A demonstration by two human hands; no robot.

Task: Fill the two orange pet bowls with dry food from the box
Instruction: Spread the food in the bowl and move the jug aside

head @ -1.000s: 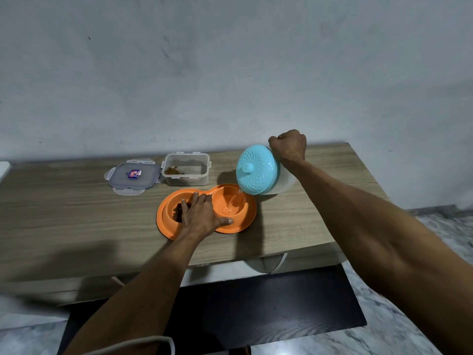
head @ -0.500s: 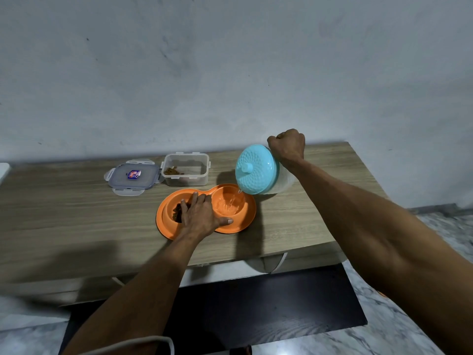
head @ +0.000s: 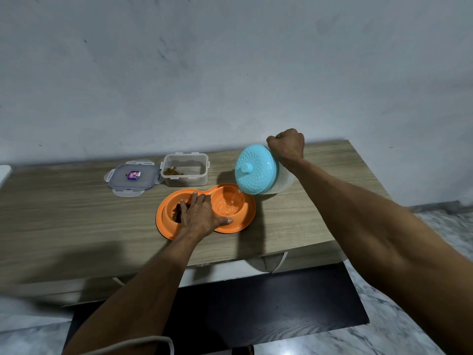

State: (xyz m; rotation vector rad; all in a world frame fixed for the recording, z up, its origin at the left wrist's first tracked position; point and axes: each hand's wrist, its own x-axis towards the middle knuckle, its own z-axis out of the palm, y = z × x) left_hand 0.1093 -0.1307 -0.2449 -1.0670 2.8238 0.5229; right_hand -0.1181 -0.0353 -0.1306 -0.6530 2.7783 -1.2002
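Observation:
An orange double pet bowl (head: 245, 221) lies on the wooden table (head: 64, 213). Its left bowl holds brown dry food (head: 176, 213); its right bowl holds clear water (head: 227, 204). My left hand (head: 199, 216) lies flat across the middle of the double bowl, fingers spread. My right hand (head: 286, 147) is fisted on the handle of a jug with a light blue lid (head: 256, 170), tilted over the right bowl, a thin stream of water running from it. Behind stands the clear plastic box (head: 186, 169), lid off, a little dry food left inside.
The box's grey lid (head: 133, 176) lies left of the box. The table's front edge runs just below the bowls, its right end near my right forearm. A wall stands right behind the table. Below are a dark mat (head: 268, 308) and marble floor.
The jug has tipped slightly more and shifted a little left; water keeps running into the right bowl. My left hand has stayed on the double bowl.

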